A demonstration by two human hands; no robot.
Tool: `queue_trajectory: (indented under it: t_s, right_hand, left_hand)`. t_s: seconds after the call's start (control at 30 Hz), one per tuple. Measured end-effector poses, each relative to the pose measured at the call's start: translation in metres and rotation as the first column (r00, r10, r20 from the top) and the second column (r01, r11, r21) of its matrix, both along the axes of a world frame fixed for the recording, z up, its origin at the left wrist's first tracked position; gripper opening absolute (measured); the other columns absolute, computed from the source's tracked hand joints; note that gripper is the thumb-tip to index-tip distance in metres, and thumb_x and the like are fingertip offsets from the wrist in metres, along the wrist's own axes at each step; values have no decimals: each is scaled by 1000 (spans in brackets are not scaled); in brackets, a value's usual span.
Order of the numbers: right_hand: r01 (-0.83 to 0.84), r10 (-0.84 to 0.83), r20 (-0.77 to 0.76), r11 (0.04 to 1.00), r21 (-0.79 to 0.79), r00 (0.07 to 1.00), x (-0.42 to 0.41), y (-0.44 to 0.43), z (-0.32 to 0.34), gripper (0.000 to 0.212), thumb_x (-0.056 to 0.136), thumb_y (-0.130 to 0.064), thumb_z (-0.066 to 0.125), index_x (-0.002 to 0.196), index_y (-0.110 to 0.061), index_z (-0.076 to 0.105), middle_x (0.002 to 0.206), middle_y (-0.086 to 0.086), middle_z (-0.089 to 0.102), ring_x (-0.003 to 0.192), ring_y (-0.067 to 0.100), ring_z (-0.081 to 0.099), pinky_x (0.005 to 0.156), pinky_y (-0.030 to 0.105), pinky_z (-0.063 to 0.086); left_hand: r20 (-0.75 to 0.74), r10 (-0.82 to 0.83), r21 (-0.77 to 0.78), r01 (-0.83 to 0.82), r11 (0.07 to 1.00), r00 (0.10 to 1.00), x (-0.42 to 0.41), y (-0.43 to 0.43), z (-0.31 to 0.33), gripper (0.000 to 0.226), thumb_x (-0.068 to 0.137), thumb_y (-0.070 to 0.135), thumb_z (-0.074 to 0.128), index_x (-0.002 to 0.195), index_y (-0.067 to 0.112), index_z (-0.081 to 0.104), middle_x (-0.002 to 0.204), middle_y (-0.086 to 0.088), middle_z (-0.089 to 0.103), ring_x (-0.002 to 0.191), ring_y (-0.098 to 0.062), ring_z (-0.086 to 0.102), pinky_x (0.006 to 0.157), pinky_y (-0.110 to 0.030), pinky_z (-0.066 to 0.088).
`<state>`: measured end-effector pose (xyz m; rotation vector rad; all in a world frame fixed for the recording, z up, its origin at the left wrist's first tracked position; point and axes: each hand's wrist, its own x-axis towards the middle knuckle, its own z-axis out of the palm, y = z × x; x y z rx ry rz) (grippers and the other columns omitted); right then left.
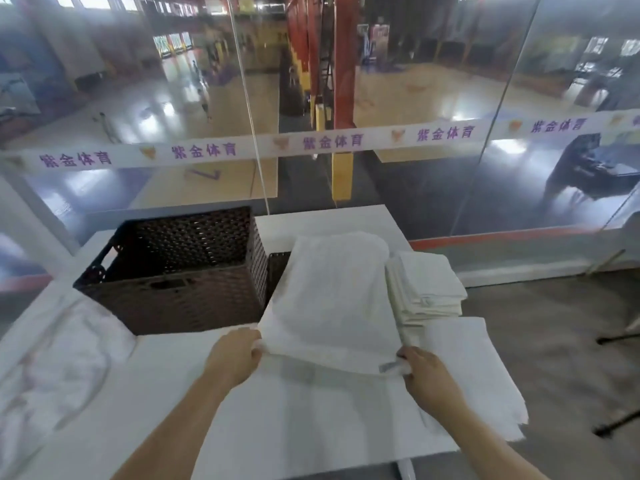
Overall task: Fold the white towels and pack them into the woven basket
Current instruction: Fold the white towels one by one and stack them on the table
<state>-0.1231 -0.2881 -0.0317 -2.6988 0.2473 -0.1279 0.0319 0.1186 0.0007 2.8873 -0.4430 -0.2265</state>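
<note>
Near the table's (173, 393) front edge, the left hand (239, 355) and right hand (426, 375) each pinch a near corner of the white towel (332, 299) lying mid-table, apparently mid-fold, so the corners likely need carrying forward before it goes into the basket (180, 268) at the far left.

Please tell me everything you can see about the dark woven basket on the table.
The woven basket is dark brown, rectangular, open-topped, seemingly woven plastic or rattan. Handle cut-outs show in its front and left walls. It stands upright on the white table, far left, with no towel visible inside. A smaller dark woven piece stands beside its right side. The white towel lies close by; contact cannot be told.
</note>
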Motion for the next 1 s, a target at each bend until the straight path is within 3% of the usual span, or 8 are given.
queue_trajectory:
  t_s: [0.1, 0.23, 0.37, 0.47, 0.67, 0.77, 0.9, 1.0]
  right_hand:
    - [-63, 76, -234, 996, 64, 969, -56, 11, -19, 31, 95, -3, 59, 116, -23, 69, 104, -7, 71, 93, 20, 68, 74, 26, 43]
    - [-96, 170, -397, 975, 201, 902, -109, 17, -34, 27, 103, -17, 61, 95, -44, 62, 95, -10, 71, 89, 13, 67, 71, 22, 49]
    - [-17, 195, -490, 938, 345, 849, -129, 26, -18, 21, 101, -27, 71, 122, -29, 72, 101, -11, 70, 86, 3, 66, 70, 15, 49]
    - [44, 211, -530, 903, 427, 821, -128, 33, 4, 9, 97, -23, 78, 104, -18, 75, 79, -4, 61, 60, 0, 60, 59, 18, 54]
    - [181, 39, -440, 876, 447, 897, -123, 40, 18, 48, 100, -44, 72, 76, -7, 53, 63, -3, 56, 60, 18, 64, 59, 29, 48]
    - [227, -51, -358, 855, 467, 932, -120, 37, 14, 52, 101, -44, 70, 70, -13, 42, 59, -5, 44, 58, 17, 50, 59, 32, 38]
    - [248, 45, -537, 852, 460, 842, -97, 14, 25, 50, 97, -46, 71, 89, 2, 65, 77, 13, 70, 73, 31, 75, 74, 50, 65]
    - [273, 3, -533, 856, 439, 846, -33, -15, 57, 34, 103, -27, 69, 97, 7, 69, 88, 22, 74, 77, 34, 79, 77, 47, 67]
  left_hand:
    - [-128, 40, 95, -28, 995, 991, -65, 14, -18, 17, 103, 37, 54, 111, 30, 68, 109, -2, 73, 94, -28, 67, 73, -36, 46]
    - [-360, 5, 136, 47, 990, 933, -117, 48, -32, 22, 109, 36, 55, 126, 31, 68, 126, -2, 69, 100, -18, 60, 91, -35, 52]
    - [-522, 9, 213, 120, 970, 853, -129, 75, -19, 36, 105, 45, 59, 136, 30, 69, 138, 3, 63, 120, -20, 63, 100, -33, 52]
    - [-609, 50, 250, 132, 959, 792, -122, 82, -4, 32, 94, 48, 64, 116, 29, 77, 122, 3, 72, 107, -17, 70, 88, -30, 59]
    - [-496, 7, 182, 96, 979, 868, -83, 87, 24, 42, 97, 54, 70, 127, 24, 74, 131, 4, 68, 98, -18, 74, 75, -29, 63]
    - [-472, -65, 84, 119, 989, 879, -64, 83, 31, 26, 99, 48, 69, 103, 24, 77, 114, 1, 72, 91, -21, 74, 65, -31, 65]
    - [-575, -120, 25, 164, 986, 809, -29, 61, 55, 21, 97, 43, 70, 87, 26, 77, 99, 1, 74, 83, -24, 78, 64, -33, 66]
    - [-381, -131, -31, 129, 991, 915, 18, 28, 83, 17, 98, 36, 69, 91, 24, 78, 99, -3, 77, 83, -20, 76, 66, -31, 61]
